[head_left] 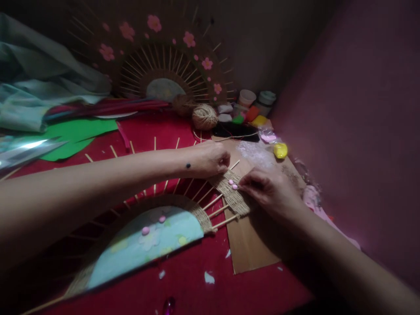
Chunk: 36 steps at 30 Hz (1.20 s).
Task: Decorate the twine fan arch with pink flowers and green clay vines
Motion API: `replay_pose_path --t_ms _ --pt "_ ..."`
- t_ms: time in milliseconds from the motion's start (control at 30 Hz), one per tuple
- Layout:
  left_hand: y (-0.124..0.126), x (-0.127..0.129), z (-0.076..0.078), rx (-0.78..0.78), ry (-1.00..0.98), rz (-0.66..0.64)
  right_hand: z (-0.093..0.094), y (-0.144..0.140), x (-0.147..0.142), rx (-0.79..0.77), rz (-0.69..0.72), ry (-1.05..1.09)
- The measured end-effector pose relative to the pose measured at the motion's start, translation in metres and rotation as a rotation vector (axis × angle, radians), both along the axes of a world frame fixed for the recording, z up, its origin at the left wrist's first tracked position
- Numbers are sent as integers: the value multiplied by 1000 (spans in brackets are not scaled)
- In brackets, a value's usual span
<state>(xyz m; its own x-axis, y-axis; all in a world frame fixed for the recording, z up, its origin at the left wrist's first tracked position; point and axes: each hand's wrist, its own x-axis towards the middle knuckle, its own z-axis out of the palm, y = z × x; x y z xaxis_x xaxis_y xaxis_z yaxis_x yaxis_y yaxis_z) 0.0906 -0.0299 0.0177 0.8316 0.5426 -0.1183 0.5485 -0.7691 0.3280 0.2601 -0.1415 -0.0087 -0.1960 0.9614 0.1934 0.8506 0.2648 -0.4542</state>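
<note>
A half-round fan of thin sticks lies in front of me, with a twine-woven outer band (236, 203) and a light blue, flower-patterned centre (183, 227). Two small pink clay pieces (232, 184) sit side by side on the band. My right hand (271, 190) is pinched right beside them; whatever is between its fingertips is too small to make out. Curled closed at the band's upper edge is my left hand (215, 158), its fingertips hidden. Two more pink pieces (145, 230) rest on the blue centre.
Beneath the fan's right end is a brown board (254, 253) on red cloth (183, 280). A twine ball (204, 117), tubs (246, 98) and a yellow clay lump (280, 151) stand behind. Another fan with pink flowers (154, 23) leans at the back. Scissors blades (33, 151) lie left.
</note>
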Motion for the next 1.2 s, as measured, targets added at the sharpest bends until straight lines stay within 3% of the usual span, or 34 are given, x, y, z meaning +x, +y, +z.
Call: replay_pose_path --t_ms 233,433,567,800,1033,1200 --pt "1 -1 -2 20 -35 -7 -1 -1 0 40 67 48" --pt "-12 -2 -8 57 -176 -188 -1 -3 1 -8 -3 116" --pt "-18 4 -20 193 -261 -267 -4 -4 5 -31 -33 190" --pt "-22 10 -25 207 -244 -235 -8 -5 5 -41 -53 282" --pt "-22 2 -32 205 -410 -267 -6 -5 -1 19 -34 257" --pt "-25 -1 -32 185 -418 -234 -7 -5 -5 7 -28 253"
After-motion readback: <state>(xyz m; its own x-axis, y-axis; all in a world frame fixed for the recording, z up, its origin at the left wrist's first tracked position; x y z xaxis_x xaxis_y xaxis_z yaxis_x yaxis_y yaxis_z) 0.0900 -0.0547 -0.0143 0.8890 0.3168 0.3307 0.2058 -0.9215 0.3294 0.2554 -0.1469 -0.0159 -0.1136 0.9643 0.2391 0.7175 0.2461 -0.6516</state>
